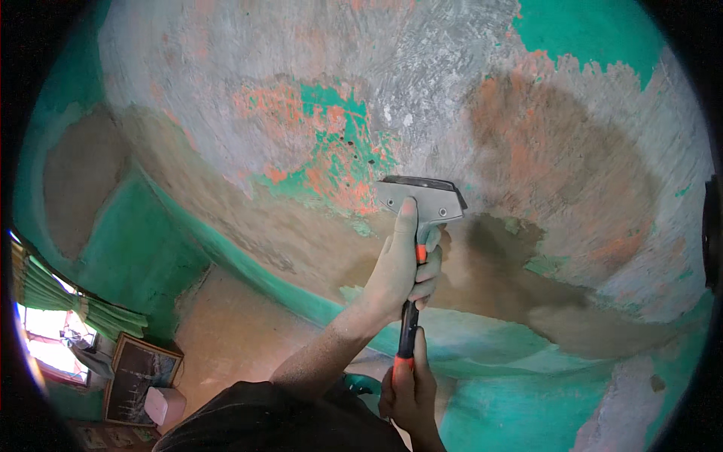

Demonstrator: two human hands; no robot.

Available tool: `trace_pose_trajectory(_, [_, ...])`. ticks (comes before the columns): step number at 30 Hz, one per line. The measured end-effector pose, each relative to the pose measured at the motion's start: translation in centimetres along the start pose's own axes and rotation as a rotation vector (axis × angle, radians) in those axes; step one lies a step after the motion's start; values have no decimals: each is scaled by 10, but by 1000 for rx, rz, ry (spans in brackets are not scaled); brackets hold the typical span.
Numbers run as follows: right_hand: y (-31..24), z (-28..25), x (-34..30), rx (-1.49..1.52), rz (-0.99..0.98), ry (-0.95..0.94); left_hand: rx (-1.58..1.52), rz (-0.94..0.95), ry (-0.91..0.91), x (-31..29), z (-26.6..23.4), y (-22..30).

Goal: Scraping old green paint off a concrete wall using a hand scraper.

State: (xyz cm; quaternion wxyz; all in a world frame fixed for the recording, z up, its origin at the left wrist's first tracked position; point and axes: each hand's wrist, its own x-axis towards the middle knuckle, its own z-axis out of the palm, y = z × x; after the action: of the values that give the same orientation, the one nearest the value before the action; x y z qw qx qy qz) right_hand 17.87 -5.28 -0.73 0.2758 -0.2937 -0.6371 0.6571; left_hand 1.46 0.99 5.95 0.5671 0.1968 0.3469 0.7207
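Note:
A long-handled wall scraper [433,202] has a wide grey head with a dark blade along its top edge, and a black-and-orange handle. Its blade lies at the wall [422,68], beside a patch of green paint; whether it touches cannot be made out. My left hand [399,271], dusty, is wrapped round the upper handle, its thumb stretched up onto the scraper head. Lower down, my right hand [410,392] grips the orange end of the handle. Grey and orange-brown scraped areas surround the remaining green paint [331,102].
Along the wall's lower part runs a green band [294,290]. At the lower left are a window [56,331] with a green curtain [113,316], a framed picture [139,380] and a pinkish container [164,407]. A green round object [361,384] shows partly behind my arms.

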Motion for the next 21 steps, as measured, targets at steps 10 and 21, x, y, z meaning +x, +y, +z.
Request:
trace_pose_trajectory(10, [18, 2, 6, 203, 16, 13, 138, 66, 20, 3, 3, -3])
trace_pose_trajectory(21, [-24, -1, -2, 121, -110, -34, -30, 34, 6, -2, 19, 13])
